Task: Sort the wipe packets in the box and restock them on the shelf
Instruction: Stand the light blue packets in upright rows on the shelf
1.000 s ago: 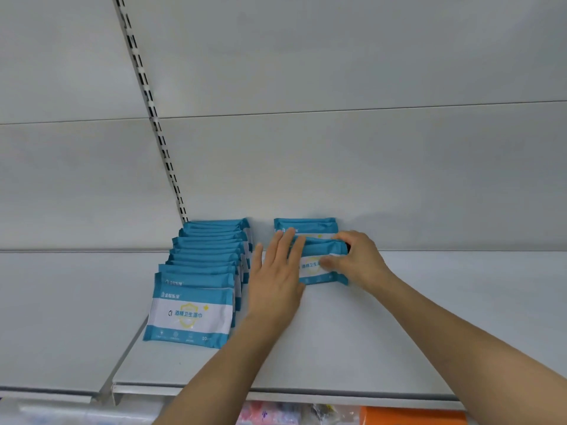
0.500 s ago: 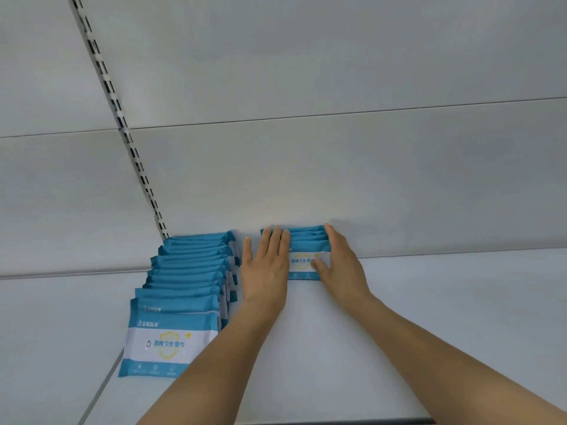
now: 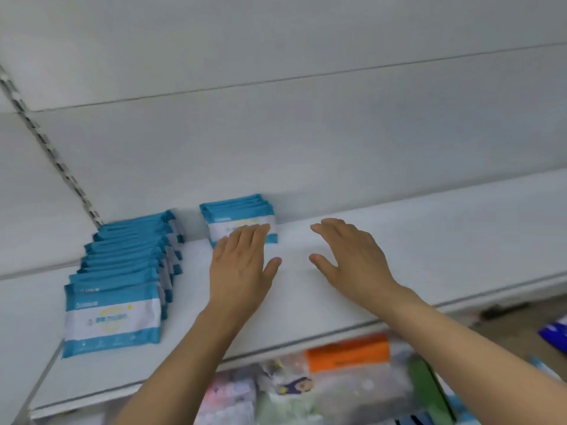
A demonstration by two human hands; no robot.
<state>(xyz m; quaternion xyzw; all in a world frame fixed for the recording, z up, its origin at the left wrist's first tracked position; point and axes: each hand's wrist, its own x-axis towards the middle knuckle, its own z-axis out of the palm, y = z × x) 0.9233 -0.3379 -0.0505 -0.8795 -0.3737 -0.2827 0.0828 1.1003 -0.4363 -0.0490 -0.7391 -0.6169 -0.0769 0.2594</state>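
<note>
Both hands, left point(image 3: 241, 265) and right point(image 3: 349, 256), hover flat with spread fingers, holding nothing, over the shelf point(image 3: 429, 240).

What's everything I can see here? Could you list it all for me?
Long row of wipe packets: about ten, blue and white, overlapping, left on the shelf.
Short stack of wipe packets: about four, blue and white, at the back wall, right of the long row.
Shelf: one, white, holding both groups.
Slotted upright: one, metal, on the back wall at left.
Orange pack: one, on the level below, among blurred pale goods.
Left hand: open, fingertips over the short stack's front packet; contact unclear.
Right hand: open, above bare shelf, holding nothing.
</note>
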